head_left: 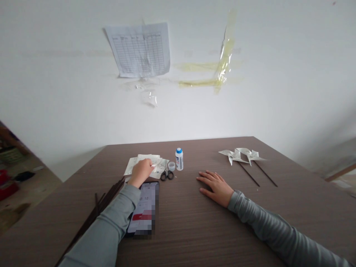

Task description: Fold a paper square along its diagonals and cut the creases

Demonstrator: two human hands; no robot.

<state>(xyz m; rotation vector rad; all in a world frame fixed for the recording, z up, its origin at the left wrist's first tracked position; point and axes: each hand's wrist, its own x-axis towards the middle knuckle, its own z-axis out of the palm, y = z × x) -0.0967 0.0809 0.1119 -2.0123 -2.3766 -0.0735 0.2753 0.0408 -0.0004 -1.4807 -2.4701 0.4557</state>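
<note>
The left hand (141, 172) lies curled over a loose stack of white paper sheets (146, 165), its fingertips (151, 164) down on the top sheet. The fingers are closed in, but whether they pinch a sheet cannot be told from this view. The right hand (216, 188) is open, palm down and fingers spread a little, flat on the wood-grain table (278, 226), holding nothing.

Around the left hand, a smartphone (143, 209) with a blurred screen lies at 6 o'clock, just under the wrist and grey sleeve (111, 218). A bundle of thin dark sticks (97, 209) lies at 7 o'clock, along the table's left side. Black-handled scissors (167, 175) sit at 4 o'clock, touching the edge of the papers. Beside them is a small translucent cap (171, 166), and just past it at 3 o'clock stands a white bottle with a blue lid (179, 160).

At 1 o'clock from the right hand, two white paper pinwheels (241, 155) lie overlapping on dark sticks (249, 174). A printed grid sheet (140, 50) is taped to the white wall (69, 111) beyond the table, with yellowed tape (225, 55) to its right.
</note>
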